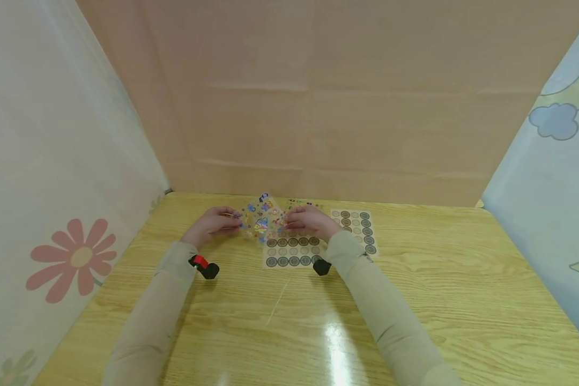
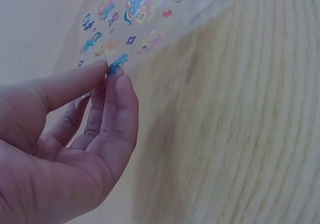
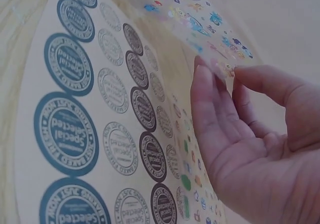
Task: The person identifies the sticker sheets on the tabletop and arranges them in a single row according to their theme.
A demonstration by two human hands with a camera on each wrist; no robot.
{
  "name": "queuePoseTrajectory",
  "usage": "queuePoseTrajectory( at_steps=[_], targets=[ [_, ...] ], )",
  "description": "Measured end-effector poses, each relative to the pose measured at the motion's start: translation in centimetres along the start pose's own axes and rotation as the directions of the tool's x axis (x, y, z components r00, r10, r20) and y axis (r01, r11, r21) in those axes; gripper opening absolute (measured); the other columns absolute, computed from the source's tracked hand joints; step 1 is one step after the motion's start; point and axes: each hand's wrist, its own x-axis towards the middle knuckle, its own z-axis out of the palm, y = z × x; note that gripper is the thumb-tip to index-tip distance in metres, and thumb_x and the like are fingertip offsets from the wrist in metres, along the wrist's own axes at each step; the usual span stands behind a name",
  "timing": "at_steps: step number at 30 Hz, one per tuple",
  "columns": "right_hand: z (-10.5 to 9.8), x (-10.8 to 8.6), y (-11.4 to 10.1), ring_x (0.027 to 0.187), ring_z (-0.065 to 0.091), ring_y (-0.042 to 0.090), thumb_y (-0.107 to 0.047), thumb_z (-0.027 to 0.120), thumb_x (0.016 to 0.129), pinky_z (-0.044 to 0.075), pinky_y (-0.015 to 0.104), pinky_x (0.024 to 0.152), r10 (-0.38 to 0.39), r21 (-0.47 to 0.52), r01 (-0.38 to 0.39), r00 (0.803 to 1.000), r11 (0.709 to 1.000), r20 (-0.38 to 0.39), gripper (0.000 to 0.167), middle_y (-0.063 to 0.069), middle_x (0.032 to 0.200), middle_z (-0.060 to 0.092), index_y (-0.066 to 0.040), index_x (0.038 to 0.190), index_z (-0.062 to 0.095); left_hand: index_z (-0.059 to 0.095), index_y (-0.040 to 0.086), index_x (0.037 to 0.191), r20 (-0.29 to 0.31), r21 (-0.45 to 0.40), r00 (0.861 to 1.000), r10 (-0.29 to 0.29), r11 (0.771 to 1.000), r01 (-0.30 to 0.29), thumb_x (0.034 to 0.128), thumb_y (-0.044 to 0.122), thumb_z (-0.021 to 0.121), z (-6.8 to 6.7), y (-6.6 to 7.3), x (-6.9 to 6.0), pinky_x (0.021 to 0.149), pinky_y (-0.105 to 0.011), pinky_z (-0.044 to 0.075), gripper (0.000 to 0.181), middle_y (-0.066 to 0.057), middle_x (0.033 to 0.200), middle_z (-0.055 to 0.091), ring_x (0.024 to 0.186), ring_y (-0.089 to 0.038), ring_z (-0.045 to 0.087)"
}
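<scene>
A clear sticker sheet (image 1: 261, 222) with colorful cartoon ponies and small flowers is held up between both hands above the table. My left hand (image 1: 217, 224) pinches its left edge between thumb and fingertips; in the left wrist view the left hand (image 2: 75, 134) grips a corner beside a blue sticker. My right hand (image 1: 311, 221) pinches the opposite edge; the right wrist view shows the right hand (image 3: 255, 134) with thumb and fingers on the sheet's corner. Beneath the right hand lies a sheet of round label stickers (image 3: 117, 97), printed "Special Selected", in dark and pale rows.
Another sheet of round labels (image 1: 369, 230) lies to the right, partly behind the right wrist. A sheet of small colored stickers (image 3: 192, 174) lies beside the labels. The wooden table (image 1: 463, 279) meets a tan backdrop (image 1: 318, 107) at its far edge.
</scene>
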Motion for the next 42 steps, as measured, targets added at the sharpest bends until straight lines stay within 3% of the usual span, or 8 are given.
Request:
queuePoseTrajectory(
  at_steps=[8,13,18,23,27,35,42],
  targets=[
    [0.0,-1.0,-0.2,0.088,0.065,0.027,-0.003,0.055,0.097,0.047,0.048,0.096,-0.001,-0.007,0.001,1.000,1.000,0.004,0.029,0.016,0.101,0.062,0.006,0.124,0.053,0.045,-0.009,0.124,0.034,-0.018,0.999,0.007,1.000,-0.006,0.0928,-0.004,0.058,0.3,0.2,-1.0,0.101,-0.043,0.043,0.034,-0.011,0.105,0.057,0.097,-0.023,0.062],
    [-0.1,-2.1,-0.2,0.085,0.062,0.024,-0.004,0.056,0.096,0.050,0.045,0.092,-0.052,-0.098,0.055,0.998,0.994,0.039,0.029,0.014,0.105,0.059,0.004,0.124,0.054,0.048,-0.008,0.123,0.045,0.000,0.999,0.013,1.000,-0.013,0.0933,-0.002,0.058,0.9,-0.1,-1.7,0.099,-0.042,0.046,0.032,-0.012,0.106,0.058,0.095,-0.021,0.063],
    [-0.4,-3.6,-0.1,0.090,0.064,0.026,-0.004,0.054,0.097,0.053,0.042,0.087,-0.104,-0.180,0.122,0.989,0.976,0.102,0.030,0.018,0.111,0.060,0.003,0.126,0.054,0.052,-0.009,0.119,0.101,0.008,0.994,0.037,0.999,-0.038,0.0912,-0.002,0.062,1.7,-0.6,-2.6,0.094,-0.042,0.049,0.030,-0.011,0.101,0.059,0.090,-0.020,0.063],
    [-0.6,-5.5,0.0,0.096,0.066,0.031,-0.005,0.055,0.097,0.049,0.050,0.091,-0.079,-0.197,0.106,0.987,0.975,0.142,0.033,0.019,0.111,0.063,0.004,0.128,0.052,0.049,-0.013,0.122,0.151,0.022,0.988,0.025,0.999,-0.028,0.0906,-0.002,0.062,2.6,-1.0,-3.9,0.090,-0.041,0.052,0.036,-0.011,0.100,0.060,0.090,-0.022,0.063],
    [-0.6,-6.9,0.1,0.090,0.067,0.030,-0.001,0.054,0.096,0.046,0.055,0.092,-0.078,-0.200,0.112,0.982,0.973,0.172,0.033,0.021,0.105,0.065,0.007,0.128,0.051,0.049,-0.012,0.122,0.174,0.034,0.985,0.024,0.999,-0.030,0.0909,-0.001,0.063,3.2,-0.8,-4.8,0.093,-0.044,0.050,0.036,-0.011,0.104,0.060,0.096,-0.023,0.063],
    [0.4,-8.8,0.2,0.082,0.068,0.029,-0.001,0.055,0.095,0.053,0.048,0.084,-0.080,-0.208,0.123,0.976,0.970,0.201,0.031,0.020,0.100,0.067,0.006,0.125,0.054,0.058,-0.003,0.116,0.210,0.046,0.977,0.049,0.997,-0.060,0.0910,0.001,0.063,4.2,-0.3,-6.0,0.089,-0.040,0.053,0.026,-0.012,0.109,0.062,0.098,-0.023,0.063],
    [1.1,-10.3,0.3,0.081,0.068,0.024,-0.001,0.055,0.096,0.057,0.039,0.077,-0.092,-0.175,0.116,0.986,0.978,0.139,0.034,0.019,0.101,0.067,0.008,0.128,0.051,0.057,-0.002,0.108,0.199,0.011,0.979,0.032,0.999,-0.035,0.0900,0.005,0.066,4.9,-0.1,-7.2,0.089,-0.043,0.052,0.021,-0.012,0.104,0.066,0.094,-0.023,0.065]
  ],
)
